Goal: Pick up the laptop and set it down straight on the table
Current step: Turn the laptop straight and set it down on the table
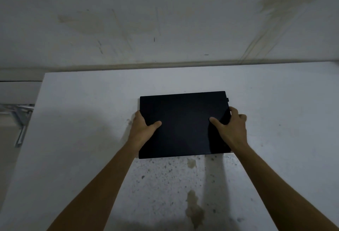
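Observation:
A closed black laptop (183, 120) is in the middle of the white table (82, 102), its long edges running nearly parallel to the table's far edge. My left hand (144, 126) grips its left edge, thumb on the lid and fingers hidden underneath. My right hand (232, 127) grips the right edge the same way, thumb on top and fingers wrapped around the side. Whether the laptop rests on the table or hovers just above it, I cannot tell.
A stained white wall (165, 20) rises right behind the table's far edge. The table's left edge runs down the left side, with a metal bracket (22, 122) beyond it. The tabletop near me is speckled and stained.

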